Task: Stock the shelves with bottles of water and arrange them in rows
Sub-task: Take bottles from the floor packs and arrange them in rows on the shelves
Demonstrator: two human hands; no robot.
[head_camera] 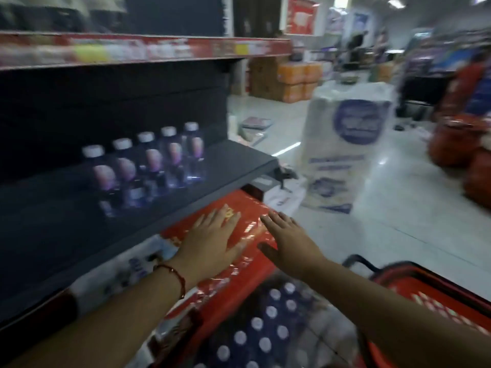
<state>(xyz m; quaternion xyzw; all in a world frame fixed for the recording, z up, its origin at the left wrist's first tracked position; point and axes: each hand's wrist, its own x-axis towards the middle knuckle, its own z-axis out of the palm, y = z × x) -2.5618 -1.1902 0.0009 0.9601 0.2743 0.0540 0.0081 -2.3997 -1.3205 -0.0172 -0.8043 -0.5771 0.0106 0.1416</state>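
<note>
Bottles (261, 325) sit packed just below my wrists, while my left hand (210, 237) and right hand (287, 236) lie spread flat on the red shrink-wrapped pack (239, 208), shelf (233, 155) up-left.

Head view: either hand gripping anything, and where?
Nothing is gripped. The left hand lies flat, fingers straight, on the red shrink-wrapped pack; the right hand is open too, at the pack's right edge, contact unclear.
</note>
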